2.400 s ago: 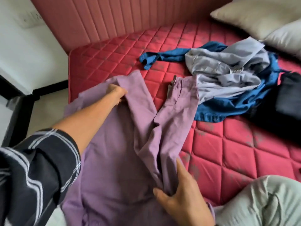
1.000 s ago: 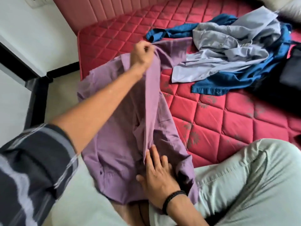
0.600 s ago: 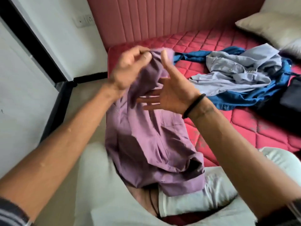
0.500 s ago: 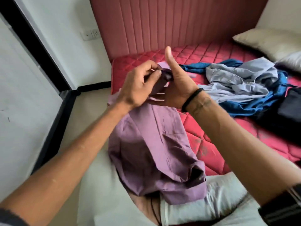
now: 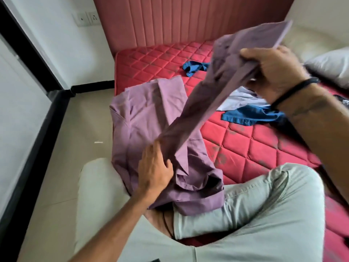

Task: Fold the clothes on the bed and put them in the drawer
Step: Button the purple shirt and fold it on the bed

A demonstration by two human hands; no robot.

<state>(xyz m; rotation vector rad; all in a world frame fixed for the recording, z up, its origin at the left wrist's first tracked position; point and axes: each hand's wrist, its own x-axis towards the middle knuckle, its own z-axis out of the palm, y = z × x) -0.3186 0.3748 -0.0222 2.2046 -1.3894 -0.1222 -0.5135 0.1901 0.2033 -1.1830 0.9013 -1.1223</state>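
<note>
A purple shirt lies over the near left corner of the red quilted mattress and over my lap. My right hand is raised at the upper right and grips the end of one purple sleeve, pulled taut. My left hand rests on the shirt body at the sleeve's lower end, fingers around the fold there. A blue garment and a pale grey shirt lie bunched behind the sleeve, partly hidden by it and by my right arm.
My legs in pale green trousers are folded in the foreground. White pillows lie at the right, against the pink padded headboard. A dark garment shows at the right edge. Tiled floor and a black-framed wall are on the left.
My right hand took the sleeve end and carried it up and to the right, stretching it out. My left hand dropped from the sleeve end down to the shirt body.
</note>
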